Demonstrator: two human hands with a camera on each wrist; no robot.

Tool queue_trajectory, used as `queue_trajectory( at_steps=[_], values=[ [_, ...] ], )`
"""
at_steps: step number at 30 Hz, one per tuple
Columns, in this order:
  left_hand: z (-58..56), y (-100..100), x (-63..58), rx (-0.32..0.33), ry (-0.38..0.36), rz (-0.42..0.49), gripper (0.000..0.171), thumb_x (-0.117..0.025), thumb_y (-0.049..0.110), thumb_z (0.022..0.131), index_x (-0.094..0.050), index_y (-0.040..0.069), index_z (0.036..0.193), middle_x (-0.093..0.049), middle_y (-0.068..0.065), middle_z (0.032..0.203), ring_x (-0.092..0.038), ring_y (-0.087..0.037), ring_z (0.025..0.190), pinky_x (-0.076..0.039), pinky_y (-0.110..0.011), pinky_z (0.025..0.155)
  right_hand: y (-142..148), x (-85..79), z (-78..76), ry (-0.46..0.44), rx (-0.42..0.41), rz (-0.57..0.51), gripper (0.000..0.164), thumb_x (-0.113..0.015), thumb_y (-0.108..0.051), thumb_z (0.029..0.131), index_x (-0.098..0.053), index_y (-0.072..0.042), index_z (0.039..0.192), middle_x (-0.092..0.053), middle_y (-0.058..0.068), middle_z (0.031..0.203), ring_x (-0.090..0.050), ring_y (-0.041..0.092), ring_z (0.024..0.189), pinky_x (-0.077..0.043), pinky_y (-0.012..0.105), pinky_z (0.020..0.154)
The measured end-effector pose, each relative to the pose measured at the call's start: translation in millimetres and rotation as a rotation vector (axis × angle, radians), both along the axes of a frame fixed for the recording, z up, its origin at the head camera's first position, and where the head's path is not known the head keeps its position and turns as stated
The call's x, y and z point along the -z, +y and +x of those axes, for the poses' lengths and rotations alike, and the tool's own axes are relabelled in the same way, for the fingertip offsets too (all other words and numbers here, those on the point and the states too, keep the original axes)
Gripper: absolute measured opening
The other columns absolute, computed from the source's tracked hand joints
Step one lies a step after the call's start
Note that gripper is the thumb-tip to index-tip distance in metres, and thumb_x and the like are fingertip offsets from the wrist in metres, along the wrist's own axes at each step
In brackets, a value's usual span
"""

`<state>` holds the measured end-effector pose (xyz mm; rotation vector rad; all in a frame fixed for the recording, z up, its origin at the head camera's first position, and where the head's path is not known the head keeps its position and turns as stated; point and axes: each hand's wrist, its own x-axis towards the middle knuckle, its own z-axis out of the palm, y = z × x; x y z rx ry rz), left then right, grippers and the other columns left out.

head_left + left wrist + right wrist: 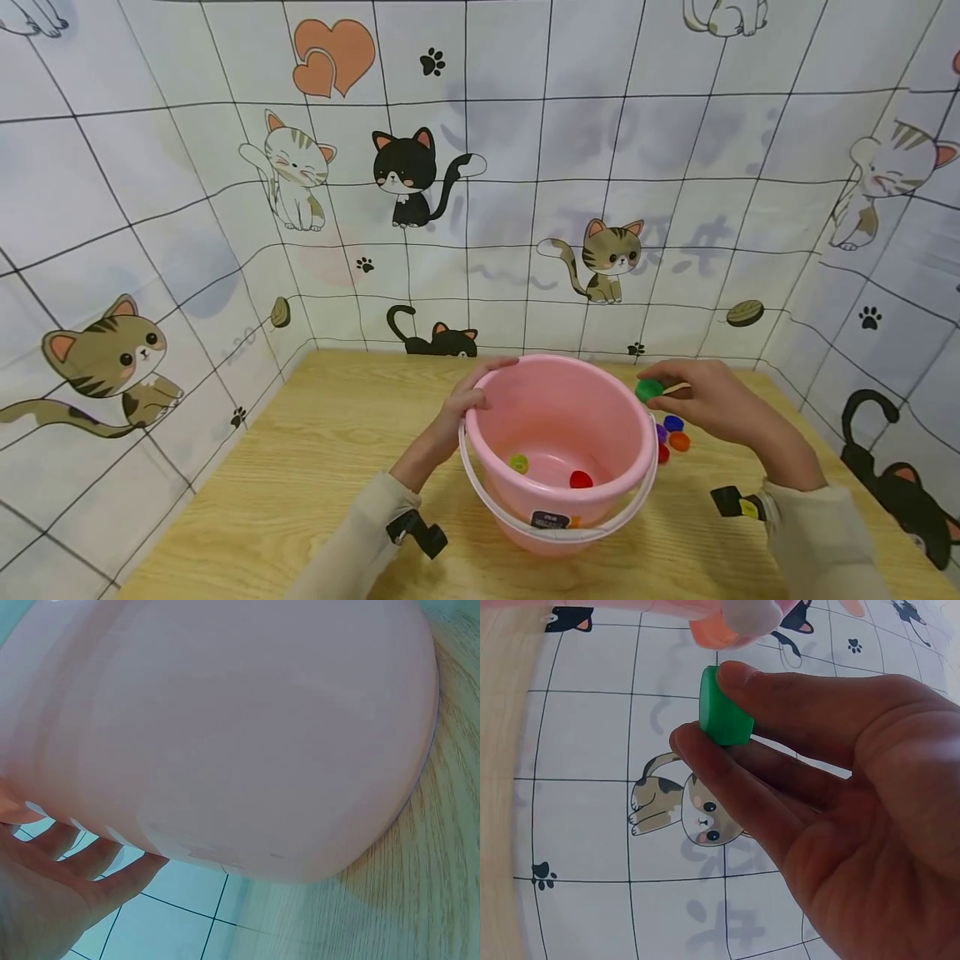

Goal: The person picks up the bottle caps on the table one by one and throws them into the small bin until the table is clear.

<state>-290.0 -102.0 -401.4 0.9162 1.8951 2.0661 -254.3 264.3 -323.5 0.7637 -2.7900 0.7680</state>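
A pink bucket point(495, 467) with its white handle point(525, 529) hanging at the front stands on the wooden table. My left hand point(457, 412) holds its rim on the left side; in the left wrist view the fingers point(124, 877) lie against the pink wall. Just off the right side of the rim, my right hand point(701, 400) pinches a small green plastic cap point(724, 709) between thumb and fingertips. Inside the bucket lie a yellow-green cap point(519, 463) and a red cap point(581, 479).
On the table to the right of the bucket lie several small caps, among them a blue cap point(673, 424) and an orange cap point(679, 442). The wooden table point(300, 475) is bordered at the back and sides by a cat-print tile-patterned covering point(495, 217).
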Motion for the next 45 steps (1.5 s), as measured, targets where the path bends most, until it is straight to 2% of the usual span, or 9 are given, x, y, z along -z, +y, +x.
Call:
queue_trajectory(
  at_steps=[5, 12, 17, 22, 31, 45],
  values=[
    [-0.1, 1.3, -0.4, 0.0, -0.002, -0.005, 0.075, -0.042, 0.014, 0.082, -0.042, 0.019, 0.156, -0.047, -0.02, 0.15, -0.062, -0.038, 0.111, -0.061, -0.039, 0.081, -4.5, -5.8, -0.2, 0.019, -0.019, -0.001, 0.035, -0.076, -0.011, 0.091, -0.071, -0.003, 0.124, -0.075, 0.011, 0.114, -0.073, 0.032, 0.105, -0.063, 0.038, 0.081],
    [-1.1, 0.3, -0.3, 0.0, -0.004, -0.01, 0.075, -0.042, 0.014, 0.081, -0.043, 0.02, 0.156, -0.047, -0.018, 0.151, -0.06, -0.043, 0.113, -0.061, -0.04, 0.081, -11.8, -14.9, -3.8, 0.044, -0.05, 0.009, 0.032, -0.076, -0.009, 0.091, -0.072, -0.003, 0.122, -0.075, 0.011, 0.114, -0.073, 0.032, 0.104, -0.063, 0.038, 0.081],
    [-0.4, -0.2, -0.8, -0.009, 0.006, -0.014, 0.075, -0.041, 0.013, 0.081, -0.042, 0.018, 0.156, -0.046, -0.019, 0.152, -0.059, -0.041, 0.112, -0.06, -0.036, 0.079, -14.0, -20.0, -5.1, 0.056, -0.051, 0.017, 0.033, -0.076, -0.008, 0.09, -0.071, -0.002, 0.123, -0.075, 0.01, 0.112, -0.073, 0.03, 0.102, -0.063, 0.037, 0.079],
    [-0.1, 0.0, -1.0, -0.007, 0.008, -0.016, 0.075, -0.041, 0.013, 0.082, -0.042, 0.019, 0.156, -0.047, -0.019, 0.151, -0.06, -0.039, 0.112, -0.06, -0.039, 0.081, -16.0, -24.4, -4.4, 0.053, -0.043, 0.03, 0.035, -0.077, -0.01, 0.09, -0.071, -0.002, 0.123, -0.075, 0.012, 0.114, -0.074, 0.03, 0.102, -0.063, 0.037, 0.08],
    [0.4, 0.4, -1.0, -0.017, 0.008, -0.016, 0.075, -0.042, 0.015, 0.081, -0.043, 0.02, 0.156, -0.048, -0.019, 0.149, -0.061, -0.041, 0.108, -0.06, -0.039, 0.079, -21.1, -30.3, -4.9, 0.051, -0.046, 0.042, 0.036, -0.078, -0.008, 0.089, -0.07, 0.0, 0.124, -0.074, 0.016, 0.117, -0.073, 0.031, 0.103, -0.063, 0.037, 0.08],
    [-0.8, 0.2, 0.1, 0.003, 0.021, -0.011, 0.075, -0.041, 0.014, 0.082, -0.042, 0.02, 0.156, -0.048, -0.02, 0.149, -0.06, -0.046, 0.11, -0.06, -0.043, 0.081, -32.5, -47.2, -6.7, 0.069, -0.067, 0.071, 0.034, -0.078, -0.008, 0.089, -0.072, -0.001, 0.121, -0.075, 0.012, 0.113, -0.074, 0.029, 0.101, -0.063, 0.036, 0.079]
  ],
)
